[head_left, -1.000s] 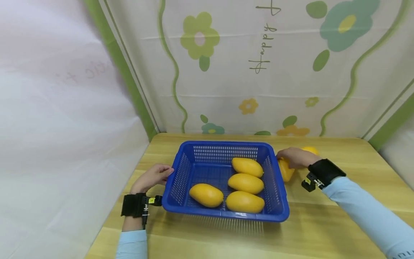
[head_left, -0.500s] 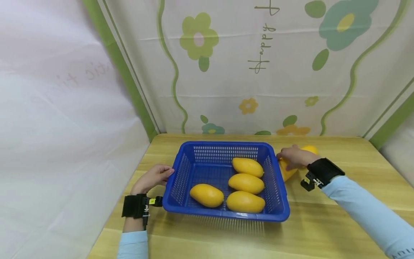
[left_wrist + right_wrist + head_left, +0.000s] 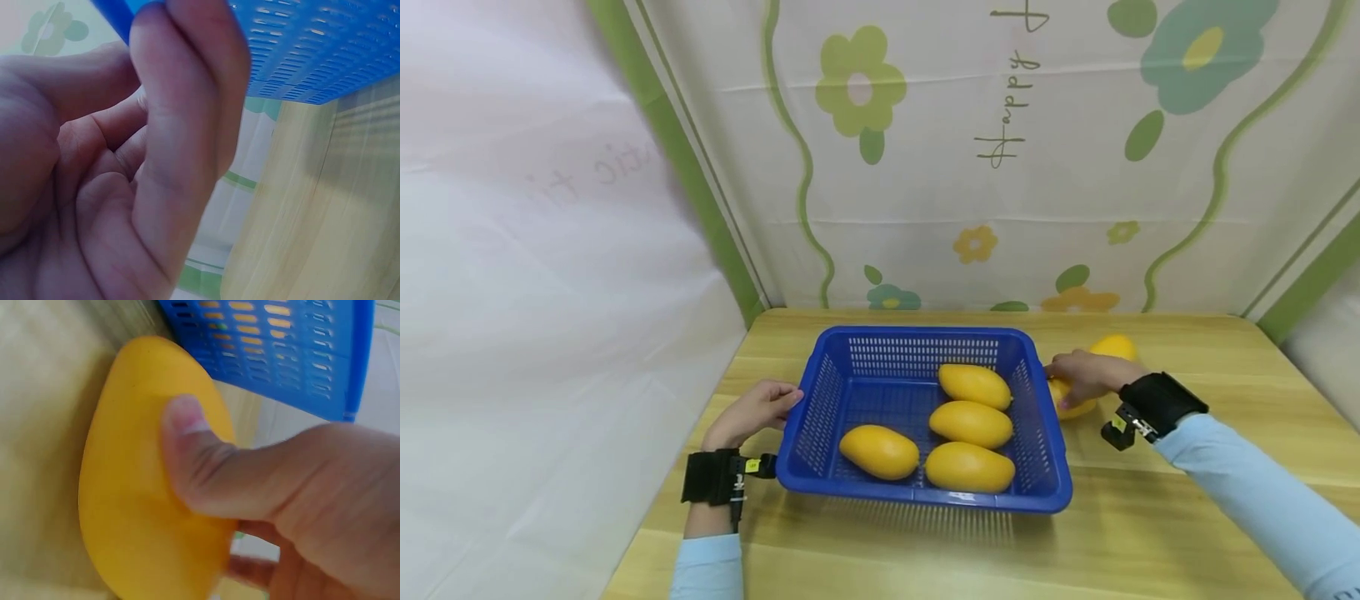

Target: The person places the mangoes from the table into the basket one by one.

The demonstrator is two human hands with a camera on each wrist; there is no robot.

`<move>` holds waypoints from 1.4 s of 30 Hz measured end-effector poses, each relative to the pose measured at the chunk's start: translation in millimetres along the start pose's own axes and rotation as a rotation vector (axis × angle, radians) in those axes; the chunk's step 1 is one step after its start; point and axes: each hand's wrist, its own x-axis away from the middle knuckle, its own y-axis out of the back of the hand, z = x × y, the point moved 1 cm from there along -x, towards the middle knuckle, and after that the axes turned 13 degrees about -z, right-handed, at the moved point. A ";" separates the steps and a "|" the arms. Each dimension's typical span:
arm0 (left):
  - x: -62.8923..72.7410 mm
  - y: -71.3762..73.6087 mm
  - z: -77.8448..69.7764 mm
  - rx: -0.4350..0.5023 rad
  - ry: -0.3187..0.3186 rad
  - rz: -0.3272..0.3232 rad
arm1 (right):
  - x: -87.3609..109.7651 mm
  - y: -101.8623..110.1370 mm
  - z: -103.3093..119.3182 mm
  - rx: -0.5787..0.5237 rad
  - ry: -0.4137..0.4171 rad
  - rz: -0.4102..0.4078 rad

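Note:
My left hand pinches the left rim of a blue plastic basket; in the left wrist view its fingers curl up at the rim. Several yellow mangoes lie in the basket: three stacked in a column on the right and one mango at the front left. Just outside the basket's right wall, my right hand grips another mango low at the table. The thumb presses on its near side, while the other fingers are mostly hidden behind it.
One more mango lies on the wooden table behind my right hand. A white cloth wall with printed flowers stands along the table's back edge, and another white sheet hangs on the left.
My right hand has shifted slightly right and nearer, and the mango in it has turned beside the basket. More of the mango behind shows. The left hand and basket stay in place.

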 end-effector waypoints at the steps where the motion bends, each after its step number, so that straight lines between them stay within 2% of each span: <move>1: -0.2 -0.2 -0.6 -0.001 0.000 0.001 | 0.9 -1.5 0.1 -0.018 -0.006 0.019; 5: -0.4 0.4 -2.1 -0.009 -0.004 -0.004 | 4.0 -6.0 1.3 -0.078 -0.011 0.035; 15: 0.0 0.7 -0.2 0.003 0.007 0.000 | 15.4 -14.8 -11.0 -0.198 -0.067 -0.050; 22: 0.1 0.6 -0.9 -0.003 0.013 -0.008 | 23.1 -13.7 -18.3 -0.220 -0.117 -0.126; 42: -0.6 0.2 -0.6 -0.005 0.008 -0.008 | 48.2 -7.2 -19.1 -0.438 -0.275 -0.149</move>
